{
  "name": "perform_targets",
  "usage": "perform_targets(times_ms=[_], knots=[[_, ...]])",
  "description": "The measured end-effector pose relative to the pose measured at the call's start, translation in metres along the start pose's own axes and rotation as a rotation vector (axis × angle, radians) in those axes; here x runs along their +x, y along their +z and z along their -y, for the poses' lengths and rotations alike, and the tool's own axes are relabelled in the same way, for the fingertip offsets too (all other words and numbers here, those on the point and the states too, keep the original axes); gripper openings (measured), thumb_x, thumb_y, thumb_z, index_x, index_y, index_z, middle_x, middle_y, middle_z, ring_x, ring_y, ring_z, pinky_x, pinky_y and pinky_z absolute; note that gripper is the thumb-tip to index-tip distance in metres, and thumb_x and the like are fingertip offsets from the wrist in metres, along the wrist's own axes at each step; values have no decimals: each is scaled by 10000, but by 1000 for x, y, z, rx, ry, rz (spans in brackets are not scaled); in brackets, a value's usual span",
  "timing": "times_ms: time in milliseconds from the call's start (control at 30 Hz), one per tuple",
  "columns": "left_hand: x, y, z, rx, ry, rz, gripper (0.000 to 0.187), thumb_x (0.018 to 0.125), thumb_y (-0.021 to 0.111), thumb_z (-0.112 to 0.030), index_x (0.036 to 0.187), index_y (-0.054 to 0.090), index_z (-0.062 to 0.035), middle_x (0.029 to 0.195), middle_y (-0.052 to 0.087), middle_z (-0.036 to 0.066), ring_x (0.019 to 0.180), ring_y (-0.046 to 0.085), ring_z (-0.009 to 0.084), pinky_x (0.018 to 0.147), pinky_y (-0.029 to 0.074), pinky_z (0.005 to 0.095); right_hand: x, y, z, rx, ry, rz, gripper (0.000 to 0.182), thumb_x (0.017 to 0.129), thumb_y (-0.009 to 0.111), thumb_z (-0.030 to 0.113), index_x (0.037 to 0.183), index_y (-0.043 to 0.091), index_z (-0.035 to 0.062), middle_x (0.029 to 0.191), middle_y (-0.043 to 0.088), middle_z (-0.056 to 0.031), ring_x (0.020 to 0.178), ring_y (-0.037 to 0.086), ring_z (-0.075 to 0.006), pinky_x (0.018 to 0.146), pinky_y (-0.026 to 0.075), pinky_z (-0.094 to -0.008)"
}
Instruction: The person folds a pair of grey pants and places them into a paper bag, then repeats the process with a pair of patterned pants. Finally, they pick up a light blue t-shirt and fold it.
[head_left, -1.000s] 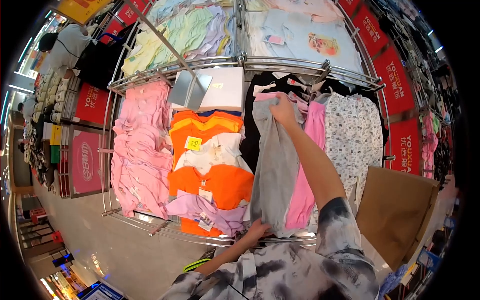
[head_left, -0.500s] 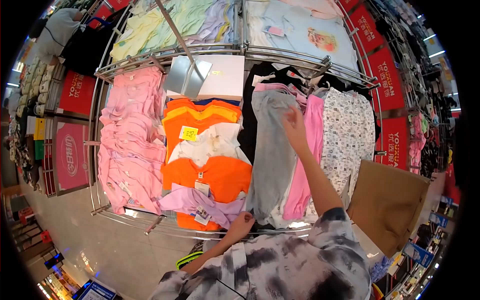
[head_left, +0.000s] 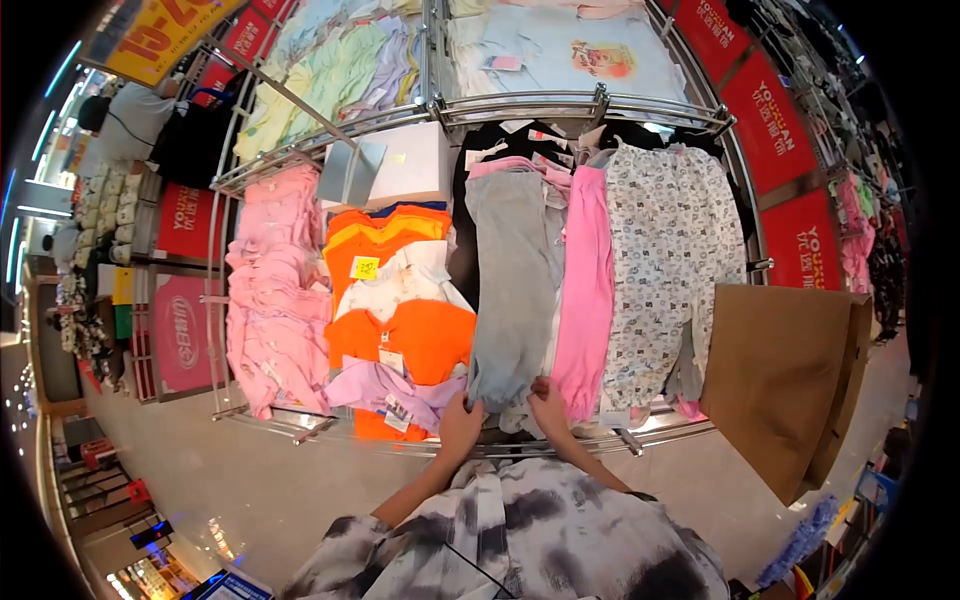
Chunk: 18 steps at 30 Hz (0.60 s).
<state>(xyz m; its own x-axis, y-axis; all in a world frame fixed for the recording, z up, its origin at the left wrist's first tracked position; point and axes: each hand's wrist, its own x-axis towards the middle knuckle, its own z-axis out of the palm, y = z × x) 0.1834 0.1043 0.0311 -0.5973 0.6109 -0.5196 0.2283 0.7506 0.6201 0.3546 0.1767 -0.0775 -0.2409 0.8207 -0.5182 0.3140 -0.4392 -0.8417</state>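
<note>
Grey trousers (head_left: pixel 512 280) lie lengthwise on the rack, over other folded garments. At their lower left corner my left hand (head_left: pixel 461 420) has its fingers closed on the hem. My right hand (head_left: pixel 548 408) pinches at the lower right of the same trousers. Pink trousers (head_left: pixel 583 290) lie just right of them, and white patterned trousers (head_left: pixel 660 250) are further right. Left of the grey pair are an orange top (head_left: pixel 425 340) and a lilac garment (head_left: pixel 375 392) with a paper tag.
Metal rails (head_left: pixel 400 445) edge the rack in front. Pink clothes (head_left: pixel 275 290) are piled at the left, beside a white box (head_left: pixel 410 165). A brown board or bag (head_left: pixel 775 370) stands at the right. A person (head_left: pixel 135 115) is at the upper left.
My right hand has come down from the top of the grey trousers to their lower end. The trousers lie straighter. The view has shifted.
</note>
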Motion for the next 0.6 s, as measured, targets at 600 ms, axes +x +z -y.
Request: perform_targets(times_ms=[600], knots=[[-14, 15, -4, -826, -429, 316, 333, 924, 527, -212, 1207, 495, -39, 1111, 572, 118, 965, 587, 261, 783, 523, 422, -9, -37, 65, 486, 359, 557, 376, 851, 656, 308, 1075, 576, 17, 888, 598, -59, 795, 599, -157, 601, 497, -303]])
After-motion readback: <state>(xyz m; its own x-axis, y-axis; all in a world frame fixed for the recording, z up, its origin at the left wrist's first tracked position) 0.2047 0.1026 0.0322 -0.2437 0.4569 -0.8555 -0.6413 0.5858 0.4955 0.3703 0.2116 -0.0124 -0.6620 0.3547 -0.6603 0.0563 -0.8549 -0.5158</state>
